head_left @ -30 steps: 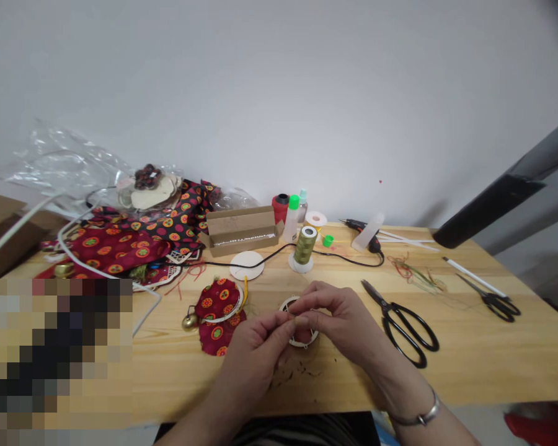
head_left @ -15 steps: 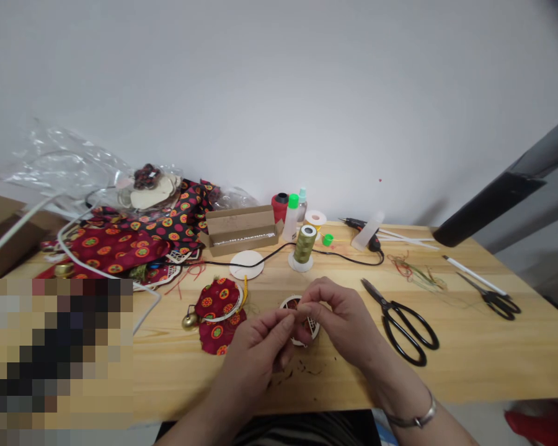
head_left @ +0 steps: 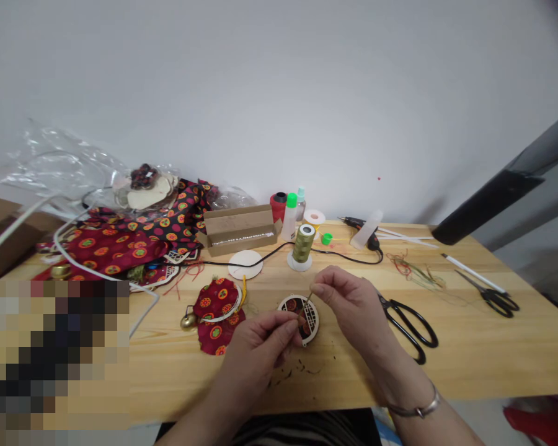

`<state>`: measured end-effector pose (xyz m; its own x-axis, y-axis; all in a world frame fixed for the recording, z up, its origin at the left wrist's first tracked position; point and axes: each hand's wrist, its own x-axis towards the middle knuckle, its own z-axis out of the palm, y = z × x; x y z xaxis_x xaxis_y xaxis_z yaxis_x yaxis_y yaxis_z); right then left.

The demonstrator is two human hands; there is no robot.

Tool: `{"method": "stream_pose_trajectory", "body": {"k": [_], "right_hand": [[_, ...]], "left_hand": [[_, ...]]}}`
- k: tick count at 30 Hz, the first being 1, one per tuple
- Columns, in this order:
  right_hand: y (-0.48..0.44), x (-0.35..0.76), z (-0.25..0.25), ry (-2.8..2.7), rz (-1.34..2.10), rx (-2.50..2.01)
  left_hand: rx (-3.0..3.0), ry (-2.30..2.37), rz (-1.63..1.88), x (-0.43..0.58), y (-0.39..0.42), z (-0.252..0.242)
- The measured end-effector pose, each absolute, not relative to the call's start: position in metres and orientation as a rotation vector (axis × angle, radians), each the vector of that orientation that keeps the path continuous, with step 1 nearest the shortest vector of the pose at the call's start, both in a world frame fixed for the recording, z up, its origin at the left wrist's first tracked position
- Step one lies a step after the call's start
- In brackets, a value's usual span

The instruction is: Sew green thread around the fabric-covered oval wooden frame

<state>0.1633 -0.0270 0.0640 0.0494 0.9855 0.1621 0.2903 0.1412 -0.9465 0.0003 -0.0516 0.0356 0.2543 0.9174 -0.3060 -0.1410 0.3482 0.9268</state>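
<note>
My left hand (head_left: 255,347) pinches the edge of a round piece (head_left: 300,319), a white lattice-cut frame over dark red printed fabric, which rests on the wooden table (head_left: 446,365). My right hand (head_left: 348,303) is just above and to the right of it, with fingertips closed on a thin needle (head_left: 309,300). The needle's tip points down into the piece. Any thread on it is too fine to make out. Beside them on the left lies a similar red fabric round (head_left: 216,331) with a white ring and a small brass bell (head_left: 188,321).
Large black scissors (head_left: 409,328) lie partly under my right forearm, with smaller scissors (head_left: 493,301) farther right. Behind stand an olive thread spool (head_left: 303,244), a cardboard box (head_left: 239,230) and a glue gun (head_left: 358,226). A black cord crosses the table; printed fabric (head_left: 111,248) is heaped left.
My right hand has moved up and to the right, away from the round piece. More of the lattice and the needle now show. My left hand stays on the piece's edge.
</note>
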Motion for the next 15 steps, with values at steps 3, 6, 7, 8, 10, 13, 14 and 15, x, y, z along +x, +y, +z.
{"method": "stream_pose_trajectory", "body": {"k": [3, 6, 7, 8, 10, 13, 14, 15], "right_hand": [[-0.025, 0.162, 0.066, -1.419, 0.896, -1.318], [-0.023, 0.156, 0.068, -1.418, 0.916, -1.299], [-0.022, 0.154, 0.069, -1.424, 0.92, -1.295], [-0.021, 0.152, 0.07, -1.43, 0.917, -1.292], [-0.019, 0.148, 0.069, -1.456, 0.908, -1.29], [-0.014, 0.146, 0.064, -1.519, 0.881, -1.29], [-0.011, 0.146, 0.062, -1.536, 0.86, -1.287], [-0.009, 0.147, 0.059, -1.544, 0.826, -1.286]], "left_hand": [[1.099, 1.096, 0.885, 0.0, -0.052, 0.039], [1.21, 1.056, 0.915, 0.0, -0.05, 0.044], [1.229, 1.032, 0.929, 0.0, -0.05, 0.044], [1.249, 1.015, 0.944, -0.001, -0.049, 0.045], [1.302, 1.007, 0.972, -0.002, -0.048, 0.044], [1.329, 1.043, 1.021, -0.006, -0.047, 0.04], [1.3, 1.06, 1.051, -0.007, -0.047, 0.039], [1.247, 1.075, 1.087, -0.008, -0.046, 0.038]]}}
